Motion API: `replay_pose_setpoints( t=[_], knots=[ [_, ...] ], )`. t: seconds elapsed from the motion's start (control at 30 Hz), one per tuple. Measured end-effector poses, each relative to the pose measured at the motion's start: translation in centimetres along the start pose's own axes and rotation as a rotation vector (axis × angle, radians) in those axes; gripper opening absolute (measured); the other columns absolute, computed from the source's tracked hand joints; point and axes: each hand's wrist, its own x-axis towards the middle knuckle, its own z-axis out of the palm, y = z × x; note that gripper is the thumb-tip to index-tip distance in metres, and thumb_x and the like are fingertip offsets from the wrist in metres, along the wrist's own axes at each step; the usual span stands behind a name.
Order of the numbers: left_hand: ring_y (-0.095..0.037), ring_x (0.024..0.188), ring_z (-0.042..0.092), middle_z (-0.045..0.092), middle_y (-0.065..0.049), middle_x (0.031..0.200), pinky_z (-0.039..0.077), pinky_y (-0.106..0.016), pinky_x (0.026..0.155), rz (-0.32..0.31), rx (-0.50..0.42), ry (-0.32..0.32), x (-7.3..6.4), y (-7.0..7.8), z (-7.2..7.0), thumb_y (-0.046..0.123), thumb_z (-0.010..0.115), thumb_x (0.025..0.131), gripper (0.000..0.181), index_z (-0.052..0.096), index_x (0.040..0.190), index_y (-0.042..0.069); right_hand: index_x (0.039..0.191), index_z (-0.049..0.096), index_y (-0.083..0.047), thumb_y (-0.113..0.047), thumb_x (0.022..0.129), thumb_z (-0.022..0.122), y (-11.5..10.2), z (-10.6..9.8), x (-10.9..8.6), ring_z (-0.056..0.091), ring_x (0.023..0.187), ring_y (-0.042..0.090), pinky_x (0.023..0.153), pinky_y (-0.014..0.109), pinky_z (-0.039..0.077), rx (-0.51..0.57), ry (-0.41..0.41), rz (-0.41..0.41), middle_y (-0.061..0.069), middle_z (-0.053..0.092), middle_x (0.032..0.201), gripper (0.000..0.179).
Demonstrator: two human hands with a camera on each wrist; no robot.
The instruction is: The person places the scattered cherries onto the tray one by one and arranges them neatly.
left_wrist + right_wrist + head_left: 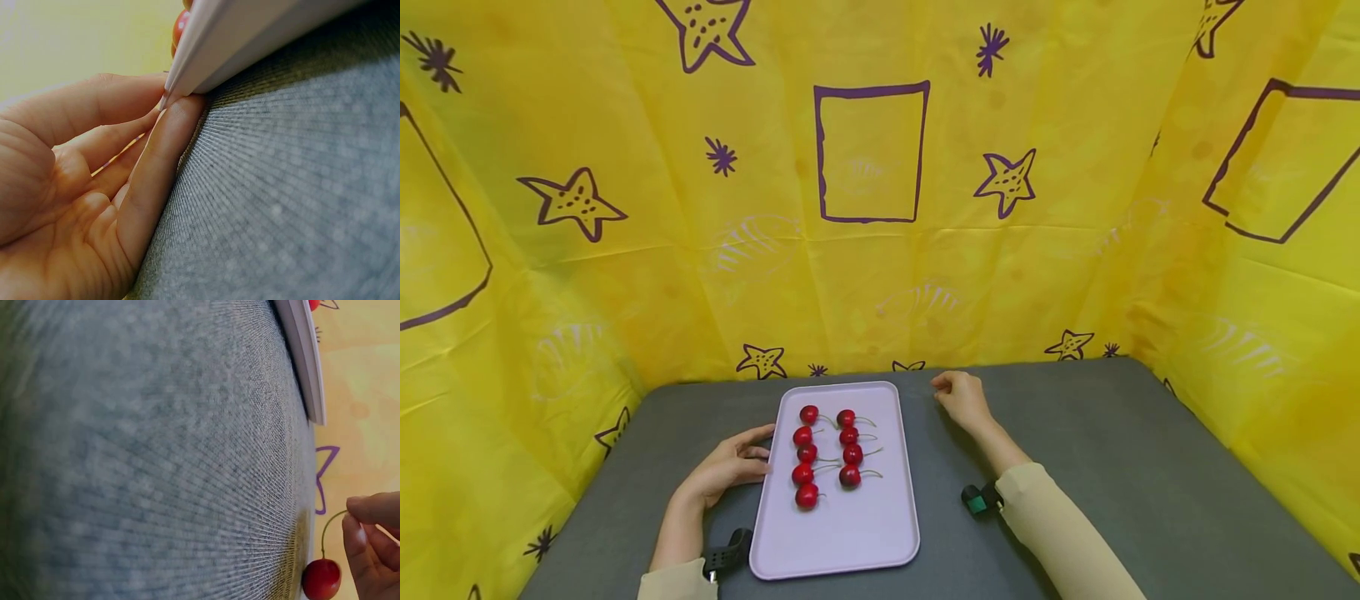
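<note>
A pale lilac tray (872,525) lies on the table, bearing several red cherries (807,497) with stems, set in two columns. At its left side my left hand (733,462) holds the rim; the left wrist view shows the thumb (106,100) against the tray's edge and another finger (162,144) low under it. Right of the tray's far end, my right hand (964,398) pinches a thin green stem (325,534) between thumb and fingertip. A single cherry (322,579) hangs from it close to the tabletop; contact is unclear. The head view hides this cherry.
A dark grey cloth (1120,467) covers the table. Yellow patterned curtains (872,292) stand behind it and at both sides. Black wrist devices (981,498) are strapped to both wrists, the left one close to the tray's near left edge.
</note>
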Motion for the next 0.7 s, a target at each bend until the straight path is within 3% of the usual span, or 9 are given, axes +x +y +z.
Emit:
replay_pose_setpoints(
  t=[0.5, 0.7],
  knots=[
    [-0.016, 0.097, 0.06, 0.057, -0.018, 0.117, 0.06, -0.029, 0.085, -0.023, 0.007, 0.019, -0.07, 0.26, 0.14, 0.012, 0.072, 0.085, 0.079, 0.033, 0.152, 0.001, 0.091, 0.077, -0.003, -0.004, 0.083, 0.072, 0.46, 0.23, 0.23, 0.07, 0.089, 0.03, 0.086, 0.045, 0.057, -0.086, -0.027, -0.031, 0.012, 0.076, 0.09, 0.009],
    [-0.018, 0.097, 0.06, 0.056, -0.018, 0.117, 0.06, -0.03, 0.086, -0.029, 0.01, 0.038, -0.07, 0.23, 0.11, 0.01, 0.072, 0.084, 0.078, 0.034, 0.152, 0.001, 0.087, 0.077, -0.005, -0.006, 0.083, 0.074, 0.71, 0.15, 0.07, 0.071, 0.087, 0.029, 0.083, 0.045, 0.057, -0.07, -0.003, -0.031, 0.01, 0.077, 0.087, 0.005]
  ],
)
